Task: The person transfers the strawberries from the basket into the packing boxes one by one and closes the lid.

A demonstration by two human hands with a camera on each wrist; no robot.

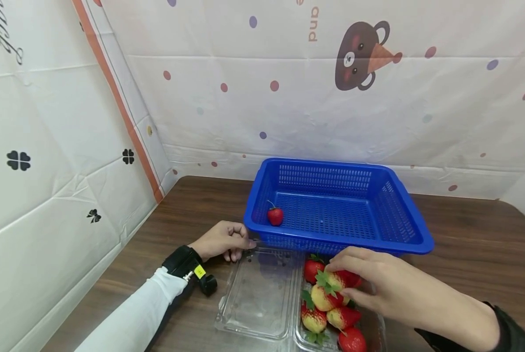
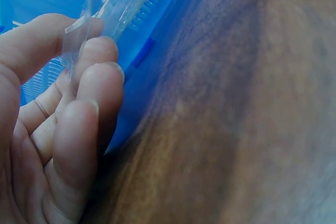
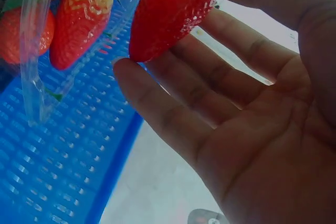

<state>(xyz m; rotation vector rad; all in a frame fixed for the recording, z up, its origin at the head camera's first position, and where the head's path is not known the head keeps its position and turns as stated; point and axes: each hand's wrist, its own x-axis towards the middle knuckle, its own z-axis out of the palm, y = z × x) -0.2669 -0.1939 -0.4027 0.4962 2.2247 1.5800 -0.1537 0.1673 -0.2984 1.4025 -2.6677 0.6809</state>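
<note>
A clear plastic clamshell box lies unfolded on the table, its flat lid (image 1: 262, 298) to the left and several strawberries (image 1: 342, 318) in the right half. My left hand (image 1: 227, 239) pinches the far left corner of the lid; the left wrist view shows the clear plastic edge (image 2: 79, 40) between thumb and fingers. Over the filled half, my right hand (image 1: 385, 278) holds a red strawberry (image 3: 170, 17) between thumb and fingers. Its palm faces the right wrist camera. Other strawberries (image 3: 84, 24) sit close beside it in the box.
Just behind the box stands a blue slotted plastic basket (image 1: 333, 238), with one small red strawberry (image 1: 275, 216) at its left. The brown wooden table (image 1: 209, 200) meets a white printed sheet (image 1: 227, 117) at the back and left.
</note>
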